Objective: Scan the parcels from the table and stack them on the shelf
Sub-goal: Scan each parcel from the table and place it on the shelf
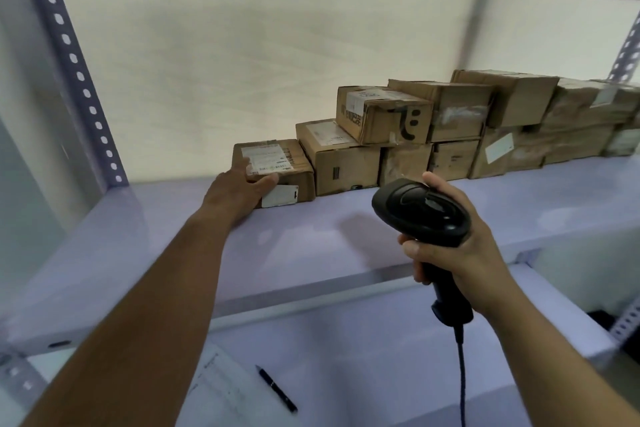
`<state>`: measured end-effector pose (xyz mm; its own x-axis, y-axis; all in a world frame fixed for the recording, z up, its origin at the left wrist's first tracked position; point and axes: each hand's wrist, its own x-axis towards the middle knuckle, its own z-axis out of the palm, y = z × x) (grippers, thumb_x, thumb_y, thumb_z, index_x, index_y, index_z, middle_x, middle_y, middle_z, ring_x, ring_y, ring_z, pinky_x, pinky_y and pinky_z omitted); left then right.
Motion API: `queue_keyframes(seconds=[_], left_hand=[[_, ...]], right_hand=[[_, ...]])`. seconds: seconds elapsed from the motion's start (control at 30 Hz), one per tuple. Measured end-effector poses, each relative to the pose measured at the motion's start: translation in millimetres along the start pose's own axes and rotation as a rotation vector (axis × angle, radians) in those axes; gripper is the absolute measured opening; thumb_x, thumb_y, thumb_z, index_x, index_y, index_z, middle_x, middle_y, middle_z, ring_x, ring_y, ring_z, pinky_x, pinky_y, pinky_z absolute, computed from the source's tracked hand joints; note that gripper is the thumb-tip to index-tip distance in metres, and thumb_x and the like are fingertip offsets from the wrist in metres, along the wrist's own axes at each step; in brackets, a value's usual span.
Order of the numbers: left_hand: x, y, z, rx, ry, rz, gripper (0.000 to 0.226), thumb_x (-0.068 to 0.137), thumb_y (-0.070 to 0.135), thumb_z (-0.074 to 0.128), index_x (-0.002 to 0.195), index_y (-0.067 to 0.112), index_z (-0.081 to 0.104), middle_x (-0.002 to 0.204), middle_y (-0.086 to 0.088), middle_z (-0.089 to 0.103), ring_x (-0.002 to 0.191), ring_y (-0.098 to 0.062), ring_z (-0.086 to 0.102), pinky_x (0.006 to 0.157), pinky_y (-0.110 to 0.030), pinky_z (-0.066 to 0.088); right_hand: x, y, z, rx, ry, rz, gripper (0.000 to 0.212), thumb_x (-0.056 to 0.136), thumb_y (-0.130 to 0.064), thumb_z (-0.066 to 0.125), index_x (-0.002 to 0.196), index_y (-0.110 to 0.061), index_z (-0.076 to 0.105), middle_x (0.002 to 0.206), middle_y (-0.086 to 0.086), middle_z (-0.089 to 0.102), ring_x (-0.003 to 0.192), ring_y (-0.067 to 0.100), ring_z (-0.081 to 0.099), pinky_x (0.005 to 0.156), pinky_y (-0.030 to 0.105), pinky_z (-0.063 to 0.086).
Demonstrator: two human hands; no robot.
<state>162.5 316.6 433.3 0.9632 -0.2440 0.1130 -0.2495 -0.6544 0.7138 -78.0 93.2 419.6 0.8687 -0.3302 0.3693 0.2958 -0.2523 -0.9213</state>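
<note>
Nearest, on the lower board (381, 357) below the shelf's front edge: a black pen (277, 389) just beside a printed sheet (221, 385), neither touched. Higher and to the right, over the front edge of the shelf board (346, 239): grips a corded barcode scanner (420, 210) in the right hand (460, 250), fingers wrapped round the handle, head aimed left and away toward the cartons. Further in, reaches across the board with the left hand (239, 191) and lays it on the near left corner of a small labelled parcel (280, 163), fingers fairly straight on the top, thumb along the front top edge; pressing more than clutching, by the look of it. Parcel position: flat near the back edge, long axis seemingly along the shelf, right end touching the next carton (339, 163), closing the left end of the stacked row of parcels (485, 121). Puts the left hand plainly nearer, in contact, and the scanner hand well apart to the right. Looks placed already; probably calls only for letting go and drawing the left arm straight back toward the front edge. Farthest left, the perforated upright (79, 80), well apart from the parcel.
</note>
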Motion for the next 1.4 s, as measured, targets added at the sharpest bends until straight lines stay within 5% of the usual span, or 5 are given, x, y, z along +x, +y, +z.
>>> queue_keyframes(seconds=[0.1, 0.23, 0.47, 0.63, 1.4], left_hand=[[-12, 5, 5, 0.065, 0.052, -0.036, 0.099, 0.073, 0.068, 0.061, 0.152, 0.04, 0.008, 0.154, -0.017, 0.026, 0.137, -0.039, 0.032, 0.112, -0.05, 0.031], [-50, 28, 21, 0.193, 0.263, 0.01, 0.104, 0.081, 0.057, 0.067, 0.155, 0.026, 0.001, 0.16, -0.019, -0.001, 0.146, -0.038, 0.012, 0.116, -0.049, 0.019], [-137, 83, 86, 0.112, 0.506, 0.415, 0.071, 0.083, 0.038, 0.073, 0.14, 0.009, 0.044, 0.139, -0.015, 0.048, 0.128, -0.032, 0.044, 0.103, -0.044, 0.036], [-192, 129, 170, 0.019, 0.387, 0.451, 0.058, 0.083, 0.033, 0.074, 0.132, 0.01, 0.053, 0.128, -0.011, 0.056, 0.114, -0.031, 0.053, 0.094, -0.044, 0.043], [-378, 396, 487, -0.045, -0.215, 0.794, 0.063, 0.081, 0.04, 0.073, 0.135, 0.018, 0.05, 0.14, -0.001, 0.046, 0.13, -0.024, 0.039, 0.104, -0.038, 0.029]], right_hand=[[-5, 1, -8, -0.022, 0.001, -0.006, 0.085, 0.068, 0.0, 0.078, 0.134, -0.043, 0.047, 0.115, 0.018, 0.062, 0.055, 0.031, 0.062, 0.052, 0.035, 0.055], [-20, 0, -27, -0.036, -0.011, -0.029, 0.085, 0.074, 0.01, 0.074, 0.136, -0.041, 0.047, 0.119, 0.016, 0.06, 0.056, 0.032, 0.062, 0.052, 0.035, 0.055], [-62, -4, -86, 0.004, -0.015, -0.033, 0.085, 0.073, 0.011, 0.075, 0.133, -0.043, 0.048, 0.111, 0.019, 0.064, 0.054, 0.03, 0.061, 0.051, 0.036, 0.055], [-104, 1, -150, 0.035, 0.032, 0.012, 0.088, 0.071, 0.011, 0.077, 0.134, -0.043, 0.048, 0.111, 0.02, 0.064, 0.051, 0.029, 0.059, 0.049, 0.038, 0.053], [-331, 7, -481, -0.044, 0.622, 0.111, 0.092, 0.06, -0.008, 0.086, 0.134, -0.046, 0.048, 0.111, 0.009, 0.065, 0.058, 0.021, 0.063, 0.044, 0.031, 0.05]])
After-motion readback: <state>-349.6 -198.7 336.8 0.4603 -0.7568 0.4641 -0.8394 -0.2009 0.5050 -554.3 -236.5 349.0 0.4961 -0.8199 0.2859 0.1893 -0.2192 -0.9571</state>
